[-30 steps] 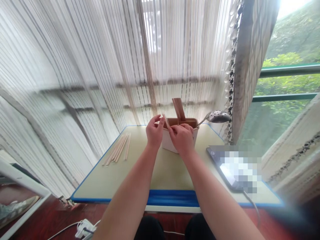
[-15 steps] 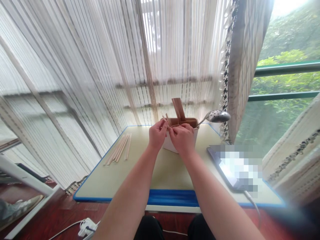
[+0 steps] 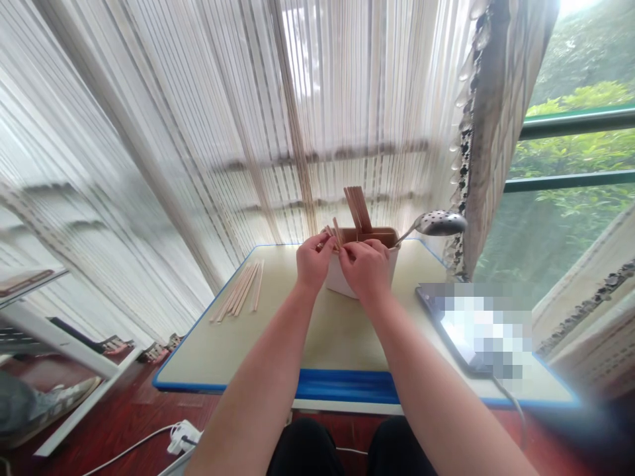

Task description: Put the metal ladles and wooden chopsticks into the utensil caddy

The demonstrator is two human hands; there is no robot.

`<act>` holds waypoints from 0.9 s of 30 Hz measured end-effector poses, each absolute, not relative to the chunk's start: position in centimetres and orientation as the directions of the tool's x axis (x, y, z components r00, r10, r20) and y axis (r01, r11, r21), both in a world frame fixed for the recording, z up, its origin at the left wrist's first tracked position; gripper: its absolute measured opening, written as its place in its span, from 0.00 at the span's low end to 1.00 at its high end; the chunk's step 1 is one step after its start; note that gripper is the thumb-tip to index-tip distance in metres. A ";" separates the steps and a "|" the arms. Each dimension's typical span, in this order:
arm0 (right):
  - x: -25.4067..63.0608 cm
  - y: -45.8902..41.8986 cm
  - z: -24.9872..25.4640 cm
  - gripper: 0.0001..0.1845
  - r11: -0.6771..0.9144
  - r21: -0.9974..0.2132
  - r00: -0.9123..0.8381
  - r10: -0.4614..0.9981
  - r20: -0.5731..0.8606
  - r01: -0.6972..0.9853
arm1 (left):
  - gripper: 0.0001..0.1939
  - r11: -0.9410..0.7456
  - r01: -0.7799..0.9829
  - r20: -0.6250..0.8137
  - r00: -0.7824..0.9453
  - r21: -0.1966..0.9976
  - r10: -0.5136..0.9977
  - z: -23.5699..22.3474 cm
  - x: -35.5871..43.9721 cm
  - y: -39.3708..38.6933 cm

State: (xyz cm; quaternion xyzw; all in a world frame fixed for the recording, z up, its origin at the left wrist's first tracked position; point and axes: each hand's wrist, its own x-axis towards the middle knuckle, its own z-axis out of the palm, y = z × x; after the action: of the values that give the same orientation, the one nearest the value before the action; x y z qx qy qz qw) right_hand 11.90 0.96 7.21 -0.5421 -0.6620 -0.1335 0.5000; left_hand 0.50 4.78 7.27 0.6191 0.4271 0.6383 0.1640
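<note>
Over the front left of a white utensil holder (image 3: 340,281) with a brown rim, my two hands meet. My left hand (image 3: 313,264) is closed, thumb and fingers pinching pale wooden chopsticks (image 3: 338,231) whose upper ends stick up. Close against it, my right hand (image 3: 367,266) has its fingertips closed at the same chopsticks; their lower ends are hidden. Several darker brown chopsticks (image 3: 358,210) stand upright in the holder's back part. A slotted metal ladle (image 3: 440,223) leans out of its right side. More pale chopsticks (image 3: 239,292) lie loose on the table to the left.
The cream table (image 3: 268,344) has a blue edge. A tablet (image 3: 459,330) with a cable lies on its right side. Behind hangs a striped string curtain (image 3: 198,132). Lower left, a person's shoe (image 3: 62,403) and a white power strip (image 3: 182,436) are on the floor.
The view has shifted slightly, moving the scene a little right and up. My hands stay together at the holder; the chopsticks between them stand slightly higher and more apart.
</note>
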 end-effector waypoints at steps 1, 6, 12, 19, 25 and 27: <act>11.9 1.0 7.2 0.13 0.377 -0.365 0.088 0.584 0.807 0.851 | 0.17 -0.582 0.320 0.650 -0.176 0.748 0.739 7.3 0.5 4.8; 11.9 1.1 7.2 0.13 0.377 -0.376 0.099 0.581 0.808 0.846 | 0.15 -0.621 0.373 0.699 -0.118 0.690 0.706 7.6 0.1 5.1; 11.9 1.2 7.1 0.13 0.401 -0.365 0.079 0.576 0.813 0.840 | 0.14 -0.666 0.487 0.755 0.021 0.565 0.656 8.1 -0.3 4.9; 11.4 0.5 7.2 0.13 0.417 -0.320 0.072 0.510 0.857 0.850 | 0.16 -0.549 0.686 0.794 -0.068 0.477 0.605 7.9 -2.0 3.2; 9.5 -1.2 6.1 0.19 0.661 -0.154 -0.159 0.388 0.908 0.735 | 0.13 -0.060 0.895 0.550 -0.217 0.442 0.807 5.6 -9.9 0.9; 8.4 -1.5 5.3 0.21 0.749 -0.124 -0.275 0.385 0.881 0.650 | 0.13 0.096 0.915 0.487 -0.295 0.392 0.822 4.2 -11.9 0.1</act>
State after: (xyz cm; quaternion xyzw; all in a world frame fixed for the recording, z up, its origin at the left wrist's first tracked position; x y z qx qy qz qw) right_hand 8.42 -1.51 5.28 -0.3287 -0.7875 -0.1315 0.5045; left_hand -11.93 0.10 4.22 0.5894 0.7368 0.3235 -0.0715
